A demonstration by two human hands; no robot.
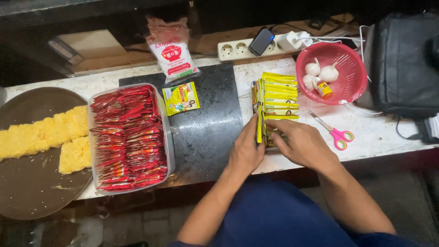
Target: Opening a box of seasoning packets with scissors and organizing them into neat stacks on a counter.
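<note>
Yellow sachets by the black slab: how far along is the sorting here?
Done: the clear tub is packed with rows of red sachets.
In hand: the left hand and right hand work at the near end of the yellow sachets, a row standing on edge.
Left: one loose yellow sachet lies apart on the black slab.

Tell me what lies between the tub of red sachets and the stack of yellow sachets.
In the head view, a dark stone slab spans the gap between the tub and the stack; a single yellow sachet lies on it.
</note>
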